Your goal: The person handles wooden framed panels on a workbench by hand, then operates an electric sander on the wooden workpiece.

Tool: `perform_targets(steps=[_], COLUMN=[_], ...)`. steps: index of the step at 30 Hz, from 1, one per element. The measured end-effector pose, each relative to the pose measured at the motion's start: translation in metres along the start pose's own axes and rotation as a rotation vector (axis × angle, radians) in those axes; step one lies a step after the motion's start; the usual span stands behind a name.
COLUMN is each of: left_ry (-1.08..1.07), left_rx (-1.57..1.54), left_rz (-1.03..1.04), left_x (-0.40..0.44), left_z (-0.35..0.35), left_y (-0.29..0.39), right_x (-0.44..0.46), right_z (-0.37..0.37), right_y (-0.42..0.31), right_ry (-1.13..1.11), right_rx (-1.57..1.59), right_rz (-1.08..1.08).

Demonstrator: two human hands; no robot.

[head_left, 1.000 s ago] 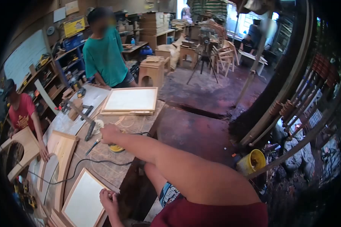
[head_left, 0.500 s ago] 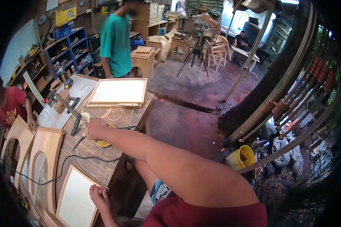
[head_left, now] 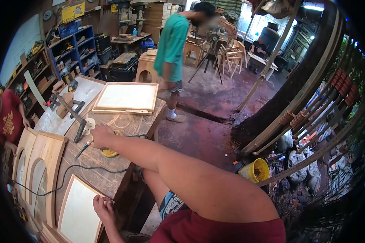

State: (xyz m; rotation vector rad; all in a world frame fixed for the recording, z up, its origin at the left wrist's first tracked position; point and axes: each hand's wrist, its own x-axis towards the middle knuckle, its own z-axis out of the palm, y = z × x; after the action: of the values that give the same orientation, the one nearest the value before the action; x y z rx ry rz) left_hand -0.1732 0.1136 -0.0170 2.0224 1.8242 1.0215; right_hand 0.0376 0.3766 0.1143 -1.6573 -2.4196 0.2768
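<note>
My right hand [head_left: 103,137] reaches over the workbench, fingers curled down beside a pale round sanding disc [head_left: 88,126] with holes. What its fingers hold, if anything, is hidden. A yellow power sander [head_left: 110,153] shows partly beneath my wrist. Close to my fingertips lies a slim tool [head_left: 82,151] with a blue-and-dark handle. My left hand [head_left: 104,207] is closed at the right edge of a wood-framed white panel [head_left: 78,208]; any small thing between those fingers cannot be made out.
A second framed panel [head_left: 127,97] lies at the bench's far end, near a bar clamp [head_left: 82,131]. Arched wooden parts [head_left: 48,162] stand at left beside a person in red [head_left: 10,117]. A black cord [head_left: 65,184] crosses the bench. A yellow bucket [head_left: 255,170] stands right.
The person in the teal shirt has walked right, past the bench's far end. The person in red has shifted, and the arched parts sit closer together. My hands stay nearly in place.
</note>
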Motion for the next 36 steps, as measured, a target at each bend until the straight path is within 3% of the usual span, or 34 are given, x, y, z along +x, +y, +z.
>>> perform_targets(steps=[36], left_ry=[0.01], left_rx=[-0.007], left_rz=[-0.017], left_x=[0.005], left_z=[0.006], left_y=[0.003], right_x=[-0.002], right_z=[-0.001], right_y=[0.0], right_ry=[0.011], right_rx=[0.008], right_rz=[-0.001])
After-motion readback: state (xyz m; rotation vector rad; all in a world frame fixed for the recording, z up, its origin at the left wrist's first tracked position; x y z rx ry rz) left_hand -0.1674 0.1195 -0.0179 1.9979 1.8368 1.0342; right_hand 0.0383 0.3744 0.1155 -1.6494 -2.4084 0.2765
